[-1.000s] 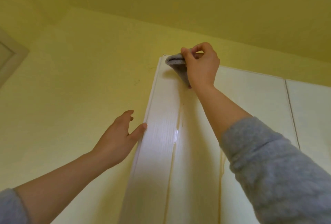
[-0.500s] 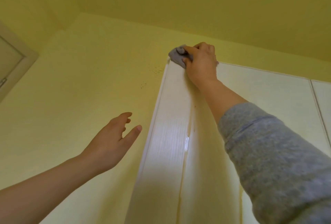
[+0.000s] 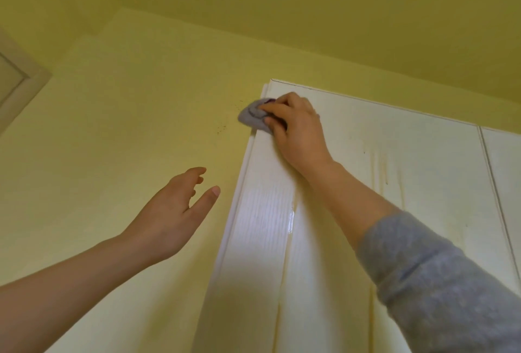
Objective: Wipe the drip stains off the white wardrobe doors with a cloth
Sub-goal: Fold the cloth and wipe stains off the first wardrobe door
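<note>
The white wardrobe door [image 3: 423,160] rises in front of me, seen from below. My right hand [image 3: 296,127] grips a bunched grey cloth [image 3: 252,115] and presses it against the door's left edge a little below the top corner. Yellowish drip stains [image 3: 384,172] run down the panel to the right of my forearm, and a wet glossy streak [image 3: 290,217] runs down the groove below my wrist. My left hand [image 3: 174,211] hovers with relaxed, spread fingers just left of the door's edge, holding nothing.
A yellow wall [image 3: 127,127] with small dark specks [image 3: 222,127] lies left of the wardrobe. A second door panel [image 3: 504,172] adjoins on the right. The corner of a pale frame [image 3: 17,84] shows at far left. The yellow ceiling [image 3: 310,14] is close above.
My right hand with the cloth has come down from the door's top corner along its left edge. My left hand has come off the door's edge and now hovers beside it.
</note>
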`<control>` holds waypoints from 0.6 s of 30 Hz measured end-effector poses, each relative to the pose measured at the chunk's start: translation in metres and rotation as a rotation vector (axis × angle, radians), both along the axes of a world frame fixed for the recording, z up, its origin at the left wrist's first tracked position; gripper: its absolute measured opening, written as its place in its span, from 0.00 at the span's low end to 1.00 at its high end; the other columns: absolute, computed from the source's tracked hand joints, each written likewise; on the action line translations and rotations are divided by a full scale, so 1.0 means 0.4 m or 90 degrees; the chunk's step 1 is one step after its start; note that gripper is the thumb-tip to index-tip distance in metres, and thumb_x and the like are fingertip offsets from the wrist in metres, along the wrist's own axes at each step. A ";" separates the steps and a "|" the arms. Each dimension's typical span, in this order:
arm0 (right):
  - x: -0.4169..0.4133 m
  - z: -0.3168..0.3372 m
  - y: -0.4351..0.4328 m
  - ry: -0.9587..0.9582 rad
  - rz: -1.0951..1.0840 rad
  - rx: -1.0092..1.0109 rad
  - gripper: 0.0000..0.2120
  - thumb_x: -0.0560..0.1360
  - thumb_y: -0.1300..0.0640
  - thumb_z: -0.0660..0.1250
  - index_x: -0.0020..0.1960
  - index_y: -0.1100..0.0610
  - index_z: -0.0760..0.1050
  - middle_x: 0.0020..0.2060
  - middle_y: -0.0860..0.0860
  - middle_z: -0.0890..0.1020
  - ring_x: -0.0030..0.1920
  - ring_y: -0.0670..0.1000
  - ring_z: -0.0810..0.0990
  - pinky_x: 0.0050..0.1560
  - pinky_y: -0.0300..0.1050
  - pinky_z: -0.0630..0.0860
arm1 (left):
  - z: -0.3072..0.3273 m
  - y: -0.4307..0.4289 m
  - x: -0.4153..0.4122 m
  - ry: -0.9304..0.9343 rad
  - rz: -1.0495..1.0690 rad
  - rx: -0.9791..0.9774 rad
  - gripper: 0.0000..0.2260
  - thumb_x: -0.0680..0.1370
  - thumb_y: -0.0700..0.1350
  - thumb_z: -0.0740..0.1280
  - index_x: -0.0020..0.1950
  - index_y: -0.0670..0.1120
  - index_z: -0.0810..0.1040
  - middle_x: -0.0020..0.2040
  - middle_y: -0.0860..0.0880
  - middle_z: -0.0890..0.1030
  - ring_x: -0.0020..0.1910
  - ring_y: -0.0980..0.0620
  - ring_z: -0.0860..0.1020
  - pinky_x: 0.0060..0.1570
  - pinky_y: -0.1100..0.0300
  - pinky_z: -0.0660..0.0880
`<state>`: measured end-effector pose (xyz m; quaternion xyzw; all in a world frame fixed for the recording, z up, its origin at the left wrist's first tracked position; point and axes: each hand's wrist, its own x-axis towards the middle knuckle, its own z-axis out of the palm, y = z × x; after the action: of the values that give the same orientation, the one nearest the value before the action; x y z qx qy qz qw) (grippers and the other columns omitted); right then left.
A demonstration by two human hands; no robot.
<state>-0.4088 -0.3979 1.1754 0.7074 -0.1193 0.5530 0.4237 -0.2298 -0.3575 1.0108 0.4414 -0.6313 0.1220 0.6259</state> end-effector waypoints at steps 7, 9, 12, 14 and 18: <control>-0.061 -0.185 0.015 0.058 0.034 -0.017 0.08 0.75 0.61 0.67 0.51 0.58 0.84 0.42 0.53 0.78 0.42 0.54 0.78 0.43 0.44 0.72 | -0.016 0.024 -0.012 -0.014 0.007 0.028 0.30 0.78 0.63 0.54 0.77 0.52 0.61 0.71 0.52 0.70 0.65 0.53 0.72 0.64 0.55 0.70; -0.085 -0.156 0.047 0.012 0.054 -0.016 0.09 0.75 0.61 0.67 0.51 0.58 0.84 0.40 0.53 0.78 0.41 0.51 0.76 0.42 0.41 0.68 | -0.012 0.030 -0.025 -0.032 0.005 0.034 0.29 0.78 0.62 0.54 0.77 0.52 0.61 0.71 0.52 0.70 0.65 0.53 0.72 0.64 0.54 0.70; -0.134 -0.042 0.088 -0.142 0.069 -0.004 0.10 0.75 0.60 0.66 0.53 0.56 0.84 0.42 0.53 0.77 0.43 0.52 0.76 0.41 0.41 0.64 | 0.008 0.032 -0.051 -0.041 -0.004 0.026 0.29 0.79 0.62 0.56 0.78 0.52 0.59 0.72 0.52 0.69 0.66 0.54 0.71 0.65 0.54 0.69; -0.172 0.044 0.096 -0.226 0.035 0.022 0.11 0.76 0.59 0.65 0.55 0.53 0.83 0.46 0.54 0.80 0.47 0.54 0.77 0.41 0.42 0.62 | 0.024 0.027 -0.074 -0.038 -0.014 0.019 0.31 0.79 0.63 0.57 0.79 0.51 0.57 0.73 0.53 0.68 0.66 0.53 0.71 0.64 0.55 0.69; -0.206 0.140 0.063 -0.267 0.008 0.068 0.11 0.77 0.58 0.64 0.55 0.53 0.83 0.50 0.54 0.83 0.51 0.54 0.79 0.41 0.42 0.65 | 0.038 0.000 -0.103 -0.020 -0.058 0.042 0.38 0.77 0.65 0.59 0.81 0.49 0.52 0.75 0.52 0.67 0.68 0.51 0.71 0.67 0.51 0.69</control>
<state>-0.4910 -0.3727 1.2316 0.5992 -0.2299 0.6835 0.3478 -0.2711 -0.3574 1.0260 0.4307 -0.6642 0.0797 0.6058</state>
